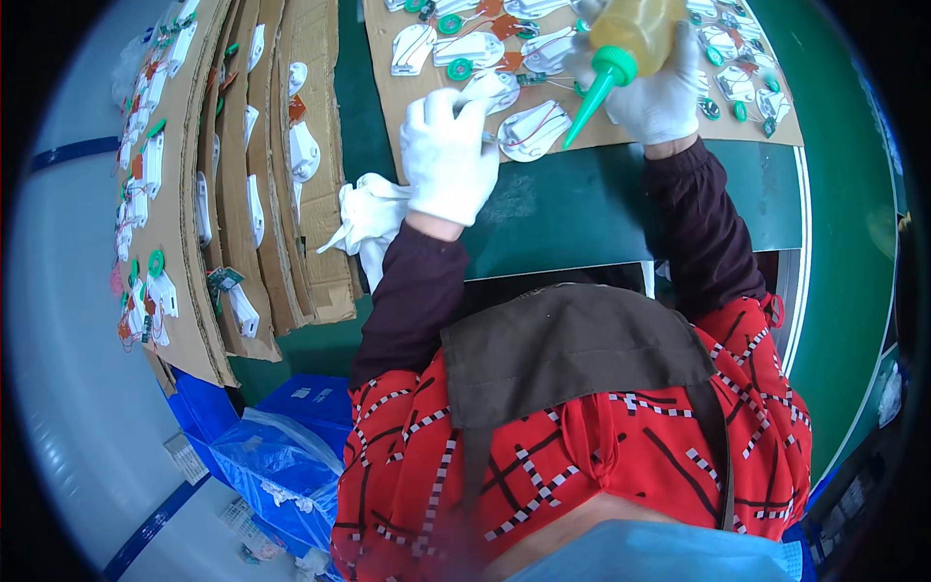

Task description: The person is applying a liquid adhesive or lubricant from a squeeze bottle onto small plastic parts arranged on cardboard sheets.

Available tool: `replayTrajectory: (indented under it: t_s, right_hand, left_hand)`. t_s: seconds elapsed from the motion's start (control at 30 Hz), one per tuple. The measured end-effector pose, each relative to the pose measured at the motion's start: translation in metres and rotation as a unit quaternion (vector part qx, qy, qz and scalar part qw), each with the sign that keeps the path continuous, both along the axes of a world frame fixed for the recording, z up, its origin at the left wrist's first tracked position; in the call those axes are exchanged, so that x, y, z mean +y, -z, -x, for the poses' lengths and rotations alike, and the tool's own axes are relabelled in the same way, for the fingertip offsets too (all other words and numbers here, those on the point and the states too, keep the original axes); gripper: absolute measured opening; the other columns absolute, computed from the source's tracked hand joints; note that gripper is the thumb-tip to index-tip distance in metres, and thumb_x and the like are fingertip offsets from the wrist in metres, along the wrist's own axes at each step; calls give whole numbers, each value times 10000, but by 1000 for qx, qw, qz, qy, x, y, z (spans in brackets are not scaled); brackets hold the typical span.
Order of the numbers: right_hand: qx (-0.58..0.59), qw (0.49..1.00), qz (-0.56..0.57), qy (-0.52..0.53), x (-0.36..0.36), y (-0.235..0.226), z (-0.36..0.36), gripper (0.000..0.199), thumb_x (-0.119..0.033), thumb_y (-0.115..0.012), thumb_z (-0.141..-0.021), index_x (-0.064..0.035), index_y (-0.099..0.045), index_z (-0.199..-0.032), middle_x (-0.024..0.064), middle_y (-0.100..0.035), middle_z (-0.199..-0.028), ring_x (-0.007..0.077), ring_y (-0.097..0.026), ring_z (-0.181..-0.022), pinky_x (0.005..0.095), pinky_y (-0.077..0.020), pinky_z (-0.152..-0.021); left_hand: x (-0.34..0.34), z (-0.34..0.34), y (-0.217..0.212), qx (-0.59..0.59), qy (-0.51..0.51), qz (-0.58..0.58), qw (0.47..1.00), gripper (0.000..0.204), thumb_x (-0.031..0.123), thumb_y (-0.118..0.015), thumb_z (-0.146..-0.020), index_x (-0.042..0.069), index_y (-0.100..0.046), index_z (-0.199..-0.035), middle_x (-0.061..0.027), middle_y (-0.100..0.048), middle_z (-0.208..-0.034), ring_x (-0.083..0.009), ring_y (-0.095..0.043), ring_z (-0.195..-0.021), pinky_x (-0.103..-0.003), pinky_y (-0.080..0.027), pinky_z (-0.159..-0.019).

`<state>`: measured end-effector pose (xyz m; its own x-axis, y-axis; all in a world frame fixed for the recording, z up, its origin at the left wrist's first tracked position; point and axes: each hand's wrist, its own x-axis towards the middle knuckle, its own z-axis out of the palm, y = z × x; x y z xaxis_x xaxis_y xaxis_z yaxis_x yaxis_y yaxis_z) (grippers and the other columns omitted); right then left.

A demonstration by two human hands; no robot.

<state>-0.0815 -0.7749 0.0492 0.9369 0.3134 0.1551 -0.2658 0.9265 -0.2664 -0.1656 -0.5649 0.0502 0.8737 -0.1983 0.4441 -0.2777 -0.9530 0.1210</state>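
My right hand [658,102], in a white glove, grips a squeeze bottle [635,31] of yellowish liquid. The bottle tilts so that its green nozzle [593,95] points down toward the near edge of a cardboard sheet [419,121]. My left hand [449,160], also gloved in white, is closed with its fingers curled over the sheet's near left part; what they hold, if anything, is hidden. Just beyond those fingers lies a white plastic housing [497,89]. Another white housing [533,132] with thin wires rests between my hands, below the nozzle tip.
Several more housings with green rings, wires and orange pieces cover the sheet. On the left, layered cardboard sheets [325,209] carry similar parts. A crumpled white cloth [371,218] lies beside my left wrist on the green table [572,213]. Lower left stands a blue bin [276,451] with a plastic liner.
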Motion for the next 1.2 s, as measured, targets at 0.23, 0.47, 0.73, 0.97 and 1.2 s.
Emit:
replayTrajectory:
  t_s: [0.23,0.47,0.73,0.97,1.2]
  right_hand:
    - [25,998,-25,-58,3,-4,2,680,-567,-537,-852,-118,-393,-1342,199,-516,-1256,349,-559,-1032,551,-438,-877]
    - [25,997,-72,-3,-5,0,-13,635,-523,-583,-845,-122,-430,-1314,172,-543,-1220,311,-548,-1049,479,-441,-896]
    - [-42,999,-8,-24,1,-3,0,591,-476,-610,-848,-98,-459,-1277,163,-569,-1177,296,-576,-1014,442,-460,-885]
    - [-15,990,47,-134,14,12,12,619,-363,-617,-864,-120,-332,-1357,138,-474,-1298,321,-484,-1194,479,-461,-937]
    - [19,978,145,-149,20,8,14,592,-408,-536,-911,-102,-327,-1373,142,-483,-1300,280,-500,-1182,485,-472,-930]
  left_hand:
    - [-12,13,6,52,45,78,995,232,139,-684,-728,140,-614,-950,-73,-563,-815,-270,-591,-738,-387,-478,-637]
    - [-27,8,-9,113,94,302,942,306,-21,-549,-749,78,-604,-1033,-132,-627,-946,-313,-628,-848,-390,-515,-744]
    - [-9,-23,1,69,-55,80,993,209,198,-683,-747,160,-673,-953,-100,-537,-912,-290,-602,-794,-395,-492,-662]
    - [-9,-28,8,87,-75,54,992,131,163,-626,-782,86,-624,-887,-130,-549,-901,-318,-598,-816,-423,-489,-673]
    - [9,-27,22,25,-52,283,957,121,162,-638,-794,62,-601,-852,-113,-549,-893,-306,-601,-752,-411,-484,-653]
